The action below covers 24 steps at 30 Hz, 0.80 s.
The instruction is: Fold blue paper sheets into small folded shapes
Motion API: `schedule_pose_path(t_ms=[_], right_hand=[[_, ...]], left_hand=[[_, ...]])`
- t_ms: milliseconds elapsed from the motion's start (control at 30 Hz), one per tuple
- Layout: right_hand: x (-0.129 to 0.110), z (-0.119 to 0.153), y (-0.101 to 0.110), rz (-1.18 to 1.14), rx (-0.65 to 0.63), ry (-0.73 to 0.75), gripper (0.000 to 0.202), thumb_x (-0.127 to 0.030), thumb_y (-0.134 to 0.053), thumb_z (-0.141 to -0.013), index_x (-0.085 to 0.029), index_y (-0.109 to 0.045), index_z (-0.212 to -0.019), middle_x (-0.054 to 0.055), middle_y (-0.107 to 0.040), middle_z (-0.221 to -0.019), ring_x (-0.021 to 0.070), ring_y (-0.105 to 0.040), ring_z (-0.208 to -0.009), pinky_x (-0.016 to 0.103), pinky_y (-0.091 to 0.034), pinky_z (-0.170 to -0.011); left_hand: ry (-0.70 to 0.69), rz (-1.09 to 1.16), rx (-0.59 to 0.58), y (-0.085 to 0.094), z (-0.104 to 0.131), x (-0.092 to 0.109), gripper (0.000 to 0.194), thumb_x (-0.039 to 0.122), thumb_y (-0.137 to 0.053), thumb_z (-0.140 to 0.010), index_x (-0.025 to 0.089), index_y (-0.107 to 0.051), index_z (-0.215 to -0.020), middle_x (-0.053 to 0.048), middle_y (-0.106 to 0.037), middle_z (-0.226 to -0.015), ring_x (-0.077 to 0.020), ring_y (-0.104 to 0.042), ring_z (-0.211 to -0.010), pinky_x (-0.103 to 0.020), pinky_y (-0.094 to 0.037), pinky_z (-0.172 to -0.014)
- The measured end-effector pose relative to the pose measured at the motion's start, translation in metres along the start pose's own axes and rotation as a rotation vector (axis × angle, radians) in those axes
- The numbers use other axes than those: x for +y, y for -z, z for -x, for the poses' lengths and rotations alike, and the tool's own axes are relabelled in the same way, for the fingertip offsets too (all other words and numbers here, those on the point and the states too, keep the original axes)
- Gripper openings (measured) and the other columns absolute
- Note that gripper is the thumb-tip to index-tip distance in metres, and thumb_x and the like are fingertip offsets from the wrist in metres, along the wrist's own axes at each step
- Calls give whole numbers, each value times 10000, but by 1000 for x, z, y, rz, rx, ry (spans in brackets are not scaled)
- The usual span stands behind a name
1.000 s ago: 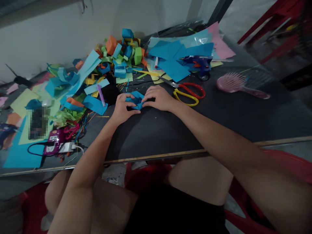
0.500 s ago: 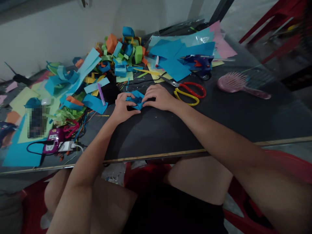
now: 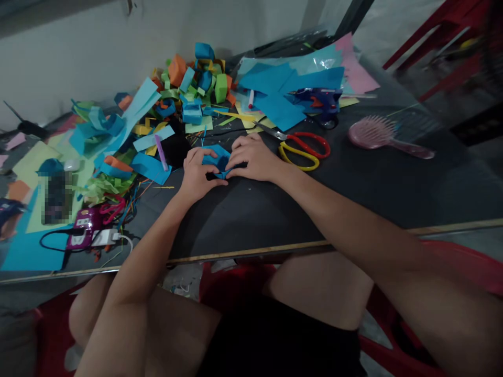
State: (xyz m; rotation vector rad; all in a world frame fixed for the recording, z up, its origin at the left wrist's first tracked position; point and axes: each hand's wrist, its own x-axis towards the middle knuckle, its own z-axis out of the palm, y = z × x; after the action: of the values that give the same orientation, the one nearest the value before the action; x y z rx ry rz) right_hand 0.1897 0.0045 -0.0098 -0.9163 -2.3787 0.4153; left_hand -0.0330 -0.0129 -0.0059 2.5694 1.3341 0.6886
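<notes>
A folded piece of blue paper (image 3: 220, 159), shaped like a small open box, rests at the middle of the dark table between both hands. Around its left side curl the fingers of my left hand (image 3: 199, 172), with the thumb along the near edge. My right hand (image 3: 251, 158) pinches its right side, fingertips at the near right corner. Parts of the paper are hidden behind the fingers. Just right of my right hand lie scissors (image 3: 303, 149) with one red and one yellow handle.
Left are a purple marker (image 3: 161, 152), a purple power strip (image 3: 84, 226) and paper scraps. Behind stands a pile of folded paper pieces (image 3: 192, 84). Toward the right lie blue sheets (image 3: 283, 102), a glue gun (image 3: 320, 99) and a pink hairbrush (image 3: 387, 136). The table edge (image 3: 251, 252) runs in front.
My right hand's fingertips have shifted slightly left and down along the paper's near edge. Both hands keep their grip. The whole view has shifted slightly.
</notes>
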Motion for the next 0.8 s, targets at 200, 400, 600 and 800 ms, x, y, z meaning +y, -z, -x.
schedule_pose_path(t_ms=[200, 400, 600, 800], right_hand=[[0, -2, -2, 16, -7, 1, 194, -438, -696, -886, -307, -822, -818, 34, -774, -840, 250, -521, -966, 462, -290, -907], [-2, -2, 2, 65, -15, 10, 164, -399, -705, -880, -299, -823, -823, 38, -766, -847, 259, -544, -985, 471, -282, -919], [2, -2, 7, 48, -36, -18, 207, -451, -691, -885, -314, -812, -786, 36, -747, -800, 264, -538, -975, 485, -288, -938], [0, -3, 8, 43, -66, 19, 286, -427, -591, -955, -309, -814, -821, 39, -772, -836, 255, -554, -935, 495, -308, -951]], left_hand=[[15, -47, 120, 2, 1, -1, 492, 536, -906, -595, 205, -731, -916, -128, -614, -1249, -345, -500, -1232, -529, -402, -1071], [-106, -81, -22, 2, 2, 7, 196, 395, -747, -842, 218, -762, -760, -90, -685, -1221, -333, -518, -1266, -525, -403, -1023], [-53, -9, 20, 2, -1, 1, 182, 377, -761, -825, 223, -773, -729, -77, -688, -1180, -305, -536, -1228, -526, -422, -1061], [-25, 16, -17, 2, -2, -11, 166, 382, -741, -842, 249, -807, -768, -62, -647, -1322, -307, -484, -1289, -536, -386, -1096]])
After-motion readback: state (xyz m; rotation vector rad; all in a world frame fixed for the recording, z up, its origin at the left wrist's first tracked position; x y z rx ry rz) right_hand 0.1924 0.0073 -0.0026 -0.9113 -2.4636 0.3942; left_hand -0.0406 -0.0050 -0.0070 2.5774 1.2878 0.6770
